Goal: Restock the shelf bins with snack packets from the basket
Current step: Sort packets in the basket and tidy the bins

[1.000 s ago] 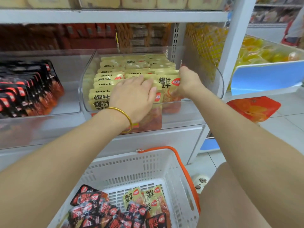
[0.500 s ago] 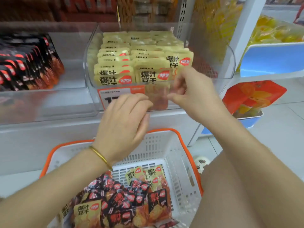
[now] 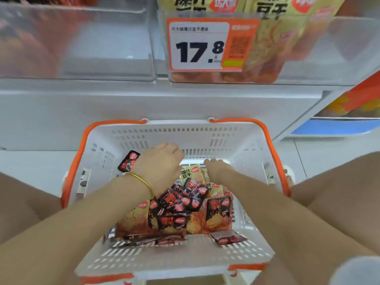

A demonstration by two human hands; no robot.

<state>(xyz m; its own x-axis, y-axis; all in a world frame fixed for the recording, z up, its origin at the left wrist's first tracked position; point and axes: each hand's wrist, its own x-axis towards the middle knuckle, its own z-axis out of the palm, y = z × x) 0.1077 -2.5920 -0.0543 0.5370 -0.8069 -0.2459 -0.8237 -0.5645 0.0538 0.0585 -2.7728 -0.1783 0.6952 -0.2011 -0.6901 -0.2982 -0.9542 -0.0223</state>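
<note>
White slotted plastic basket [image 3: 170, 258]; glossy foil packets [image 3: 174, 214]; clear plastic bins [image 3: 329, 48].

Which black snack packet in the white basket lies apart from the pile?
The black and red packet against the basket's far left wall, beside the left hand; the other black packets are heaped centrally.

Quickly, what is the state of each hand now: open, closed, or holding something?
Left hand: in the basket, fingers curled downward and hidden; cannot tell whether it holds anything.
Right hand: reaching onto the yellow packets, fingertips hidden; cannot tell.
</note>
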